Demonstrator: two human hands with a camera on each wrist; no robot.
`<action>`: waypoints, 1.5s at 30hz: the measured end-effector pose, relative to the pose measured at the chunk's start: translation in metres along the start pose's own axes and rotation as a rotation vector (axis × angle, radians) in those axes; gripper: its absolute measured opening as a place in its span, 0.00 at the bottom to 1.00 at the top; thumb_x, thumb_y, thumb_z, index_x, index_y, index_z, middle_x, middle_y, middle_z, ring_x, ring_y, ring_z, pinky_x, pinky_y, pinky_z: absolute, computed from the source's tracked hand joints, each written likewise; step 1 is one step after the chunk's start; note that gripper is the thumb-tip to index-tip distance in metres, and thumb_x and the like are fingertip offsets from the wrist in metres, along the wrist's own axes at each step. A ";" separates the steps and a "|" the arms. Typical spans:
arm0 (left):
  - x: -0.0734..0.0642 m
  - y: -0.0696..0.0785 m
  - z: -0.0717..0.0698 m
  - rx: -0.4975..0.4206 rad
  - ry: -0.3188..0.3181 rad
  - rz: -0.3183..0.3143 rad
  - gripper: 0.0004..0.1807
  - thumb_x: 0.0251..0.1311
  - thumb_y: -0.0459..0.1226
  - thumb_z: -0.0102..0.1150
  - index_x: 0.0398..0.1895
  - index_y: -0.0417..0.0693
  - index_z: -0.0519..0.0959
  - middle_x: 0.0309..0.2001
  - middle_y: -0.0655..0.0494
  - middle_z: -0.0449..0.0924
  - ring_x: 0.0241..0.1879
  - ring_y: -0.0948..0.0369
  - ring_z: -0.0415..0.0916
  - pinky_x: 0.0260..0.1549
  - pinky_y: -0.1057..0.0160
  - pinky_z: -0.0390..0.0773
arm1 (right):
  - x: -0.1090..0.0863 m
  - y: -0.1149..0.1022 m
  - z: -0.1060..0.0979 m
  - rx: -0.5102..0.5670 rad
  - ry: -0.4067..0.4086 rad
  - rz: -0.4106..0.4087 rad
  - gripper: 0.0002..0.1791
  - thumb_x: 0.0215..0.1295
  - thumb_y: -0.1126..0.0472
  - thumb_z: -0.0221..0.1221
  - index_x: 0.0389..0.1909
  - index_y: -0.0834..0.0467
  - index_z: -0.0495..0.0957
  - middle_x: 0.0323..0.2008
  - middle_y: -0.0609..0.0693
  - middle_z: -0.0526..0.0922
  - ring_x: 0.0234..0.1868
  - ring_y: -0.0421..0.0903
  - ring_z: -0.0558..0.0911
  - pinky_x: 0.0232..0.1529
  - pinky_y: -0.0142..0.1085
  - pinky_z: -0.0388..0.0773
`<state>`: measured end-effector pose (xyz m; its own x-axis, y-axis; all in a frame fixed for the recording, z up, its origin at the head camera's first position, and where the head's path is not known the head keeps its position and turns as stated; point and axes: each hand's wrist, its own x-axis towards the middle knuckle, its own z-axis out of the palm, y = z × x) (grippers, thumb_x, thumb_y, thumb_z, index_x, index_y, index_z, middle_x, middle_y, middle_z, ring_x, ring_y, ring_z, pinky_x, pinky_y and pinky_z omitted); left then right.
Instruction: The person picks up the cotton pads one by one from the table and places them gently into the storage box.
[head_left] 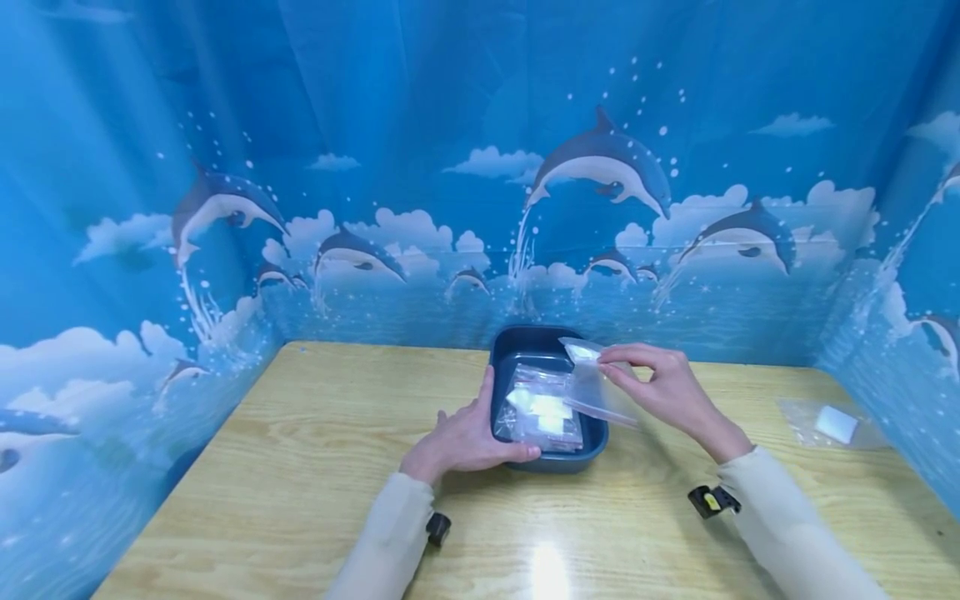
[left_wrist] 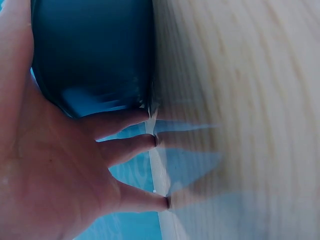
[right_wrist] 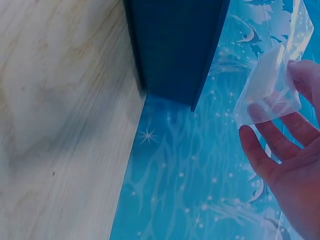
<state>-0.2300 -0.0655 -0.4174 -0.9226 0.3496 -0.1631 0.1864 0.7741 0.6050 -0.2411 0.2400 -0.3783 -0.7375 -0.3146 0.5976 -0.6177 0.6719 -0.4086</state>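
Observation:
A dark blue plastic bin (head_left: pixel 528 337) stands on the table with several clear zip bags (head_left: pixel 540 408) inside, stacked flat. My left hand (head_left: pixel 465 437) steadies the bin's left side, the thumb along the near rim and the other fingers spread straight. Those fingertips reach down to the tabletop in the left wrist view. Over the bin's right edge, my right hand (head_left: pixel 663 383) pinches a clear zip bag (head_left: pixel 596 387) between thumb and fingers. A flat white piece (right_wrist: pixel 265 75) shows through this bag's plastic in the right wrist view.
Another clear bag (head_left: pixel 798 417) with a white piece (head_left: pixel 836 425) in it lies at the right of the wooden table (head_left: pixel 337 450). A blue dolphin-print curtain (head_left: pixel 450 167) hangs right behind the table and along both sides.

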 end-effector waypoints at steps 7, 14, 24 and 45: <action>0.001 0.000 0.001 -0.003 0.003 -0.004 0.77 0.44 0.74 0.67 0.83 0.59 0.24 0.80 0.42 0.57 0.76 0.42 0.62 0.74 0.23 0.40 | 0.008 -0.004 0.010 0.023 -0.016 -0.013 0.09 0.64 0.65 0.69 0.44 0.52 0.90 0.45 0.50 0.91 0.48 0.51 0.89 0.40 0.40 0.87; 0.003 0.001 0.001 -0.008 -0.006 -0.008 0.77 0.44 0.74 0.66 0.83 0.61 0.24 0.81 0.43 0.56 0.77 0.42 0.61 0.73 0.23 0.39 | 0.015 -0.008 0.020 0.027 -0.038 -0.056 0.08 0.63 0.64 0.69 0.43 0.53 0.89 0.45 0.50 0.91 0.49 0.51 0.89 0.44 0.49 0.88; 0.004 -0.001 0.000 -0.021 -0.022 -0.007 0.77 0.45 0.75 0.66 0.83 0.60 0.23 0.81 0.43 0.55 0.77 0.42 0.60 0.73 0.23 0.37 | 0.023 -0.010 0.035 0.017 -0.115 -0.075 0.08 0.64 0.67 0.67 0.43 0.56 0.89 0.44 0.53 0.91 0.47 0.53 0.89 0.45 0.49 0.87; 0.002 -0.002 0.001 -0.010 -0.020 -0.002 0.76 0.47 0.74 0.65 0.83 0.60 0.23 0.81 0.43 0.56 0.77 0.42 0.62 0.73 0.22 0.38 | 0.027 -0.010 0.062 -0.071 -0.215 -0.103 0.06 0.66 0.61 0.68 0.41 0.54 0.90 0.42 0.50 0.91 0.48 0.52 0.89 0.55 0.53 0.84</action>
<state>-0.2323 -0.0656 -0.4199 -0.9159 0.3586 -0.1802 0.1810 0.7698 0.6120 -0.2716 0.1840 -0.4010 -0.7177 -0.5142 0.4697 -0.6773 0.6722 -0.2989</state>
